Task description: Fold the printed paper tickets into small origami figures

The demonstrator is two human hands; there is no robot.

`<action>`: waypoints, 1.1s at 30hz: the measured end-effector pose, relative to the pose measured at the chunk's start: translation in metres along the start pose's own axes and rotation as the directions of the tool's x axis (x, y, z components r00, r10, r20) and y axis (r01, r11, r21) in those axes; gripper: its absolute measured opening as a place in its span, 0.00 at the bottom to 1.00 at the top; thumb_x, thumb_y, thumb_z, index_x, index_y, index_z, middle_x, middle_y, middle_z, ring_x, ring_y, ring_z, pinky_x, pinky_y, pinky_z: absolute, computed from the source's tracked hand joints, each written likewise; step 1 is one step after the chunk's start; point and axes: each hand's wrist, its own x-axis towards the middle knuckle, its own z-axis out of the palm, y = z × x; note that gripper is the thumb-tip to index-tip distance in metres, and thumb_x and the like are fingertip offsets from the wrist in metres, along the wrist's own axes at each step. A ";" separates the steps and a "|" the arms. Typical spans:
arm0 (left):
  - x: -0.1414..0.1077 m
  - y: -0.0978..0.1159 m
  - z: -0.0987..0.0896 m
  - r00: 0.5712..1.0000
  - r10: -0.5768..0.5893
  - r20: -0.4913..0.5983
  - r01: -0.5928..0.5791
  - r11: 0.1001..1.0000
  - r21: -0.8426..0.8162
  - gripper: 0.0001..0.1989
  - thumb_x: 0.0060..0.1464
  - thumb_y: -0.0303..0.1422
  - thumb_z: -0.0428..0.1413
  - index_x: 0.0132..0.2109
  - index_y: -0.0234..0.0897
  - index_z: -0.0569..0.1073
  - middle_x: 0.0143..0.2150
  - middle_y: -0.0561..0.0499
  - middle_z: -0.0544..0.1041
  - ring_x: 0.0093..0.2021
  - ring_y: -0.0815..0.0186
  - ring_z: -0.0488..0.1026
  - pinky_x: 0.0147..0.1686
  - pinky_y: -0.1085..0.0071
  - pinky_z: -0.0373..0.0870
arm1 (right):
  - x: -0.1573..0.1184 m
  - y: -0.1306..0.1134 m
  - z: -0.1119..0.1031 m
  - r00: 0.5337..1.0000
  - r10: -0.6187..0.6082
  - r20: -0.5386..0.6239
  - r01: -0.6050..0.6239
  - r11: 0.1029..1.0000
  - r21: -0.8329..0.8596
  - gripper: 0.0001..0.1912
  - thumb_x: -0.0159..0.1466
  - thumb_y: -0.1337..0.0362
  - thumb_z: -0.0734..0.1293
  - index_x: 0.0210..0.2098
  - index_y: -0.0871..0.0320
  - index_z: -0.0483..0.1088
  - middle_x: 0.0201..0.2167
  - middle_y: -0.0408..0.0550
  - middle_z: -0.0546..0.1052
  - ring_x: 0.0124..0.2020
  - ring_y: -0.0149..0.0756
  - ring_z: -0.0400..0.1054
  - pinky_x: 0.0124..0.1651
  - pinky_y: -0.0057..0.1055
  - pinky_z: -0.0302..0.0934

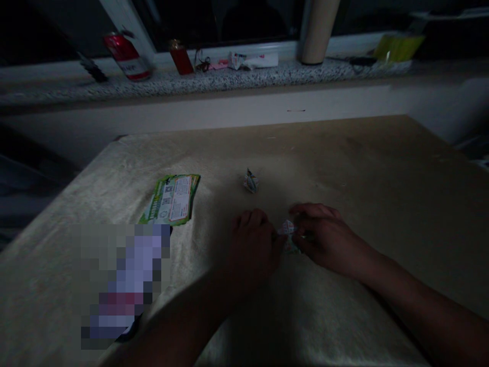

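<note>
A small piece of printed paper (289,227), whitish with coloured print, is between my two hands, low over the table. My left hand (252,243) has its fingers curled and its thumb against the paper's left edge. From the other side, my right hand (330,235) pinches the paper with thumb and fingertips, which hide part of it. Beyond the hands sits a small crumpled or folded printed paper piece (251,182), with a dark tip pointing up. The light is dim, so fine folds cannot be made out.
A green printed packet (171,200) lies to the left on the cloth-covered table (355,168). Nearer me is a blurred-out, phone-like object (132,280). On the stone sill (214,81) stand a red can (128,57), a red lighter-like item (181,58) and a beige cylinder (319,30).
</note>
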 end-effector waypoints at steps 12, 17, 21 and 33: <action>0.001 0.000 -0.001 0.999 -0.037 0.002 0.037 0.999 0.011 0.13 0.63 0.41 0.58 0.36 0.36 0.79 0.45 0.44 0.73 0.50 0.51 0.68 0.52 0.52 0.63 | -0.001 -0.003 0.000 1.000 0.002 -0.026 -0.004 0.999 -0.043 0.07 0.63 0.65 0.69 0.31 0.53 0.80 0.56 0.49 0.78 0.57 0.52 0.70 0.58 0.53 0.58; -0.001 -0.002 0.000 1.000 -0.025 -0.011 0.025 1.000 0.005 0.14 0.63 0.42 0.57 0.36 0.36 0.79 0.45 0.44 0.72 0.50 0.51 0.68 0.52 0.52 0.63 | -0.001 -0.002 0.000 1.000 0.018 -0.025 -0.020 0.997 -0.071 0.07 0.63 0.64 0.69 0.32 0.53 0.80 0.57 0.49 0.77 0.58 0.52 0.70 0.58 0.54 0.59; -0.001 -0.001 -0.001 1.000 -0.023 -0.015 0.023 1.000 0.014 0.14 0.63 0.42 0.57 0.36 0.37 0.79 0.44 0.44 0.72 0.50 0.51 0.68 0.51 0.52 0.63 | -0.001 -0.002 -0.001 0.999 0.021 -0.024 -0.024 0.995 -0.096 0.06 0.63 0.64 0.69 0.32 0.53 0.80 0.57 0.49 0.77 0.58 0.53 0.69 0.58 0.55 0.59; 0.001 -0.004 0.003 0.999 -0.037 -0.025 0.037 0.999 0.002 0.15 0.62 0.44 0.58 0.34 0.37 0.78 0.44 0.44 0.72 0.49 0.51 0.68 0.50 0.53 0.64 | -0.002 0.000 -0.001 0.999 0.023 -0.031 -0.025 0.997 -0.069 0.04 0.63 0.63 0.71 0.32 0.52 0.79 0.56 0.49 0.77 0.58 0.54 0.69 0.58 0.55 0.60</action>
